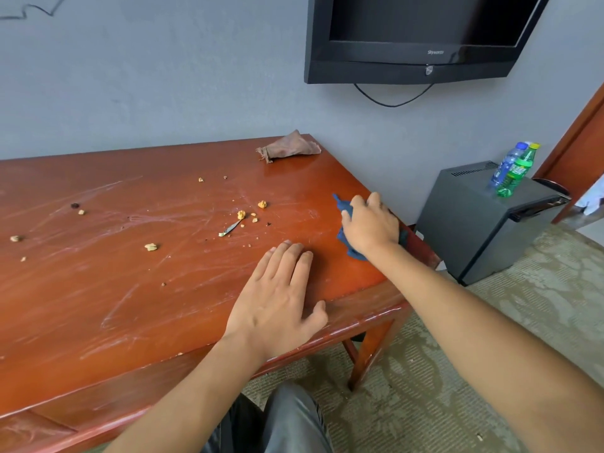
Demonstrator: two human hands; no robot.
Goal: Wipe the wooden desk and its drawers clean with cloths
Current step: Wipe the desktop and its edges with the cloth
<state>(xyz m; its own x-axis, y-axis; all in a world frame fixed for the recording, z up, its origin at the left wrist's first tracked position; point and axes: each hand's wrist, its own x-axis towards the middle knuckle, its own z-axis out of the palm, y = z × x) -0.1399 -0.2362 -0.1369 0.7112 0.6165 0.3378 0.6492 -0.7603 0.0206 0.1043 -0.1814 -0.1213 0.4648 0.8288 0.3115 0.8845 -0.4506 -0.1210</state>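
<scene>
My right hand (pixel 369 223) covers most of the blue cloth (pixel 343 207). The surface (pixel 130 305) runs off the left edge, and the TV (pixel 418 37) is cut off above.

Both forearms were bare from the wrists to the lower edge of the view, with no sleeve showing on either. The left hand (pixel 277 305) and the right hand (pixel 369 223) wore no gloves, and their short, plain nails showed on the left fingers. Below, between the arms, the person's leg was clad in dark grey trousers of smooth, faintly shiny cloth (pixel 294 420) with soft lengthwise folds.
</scene>
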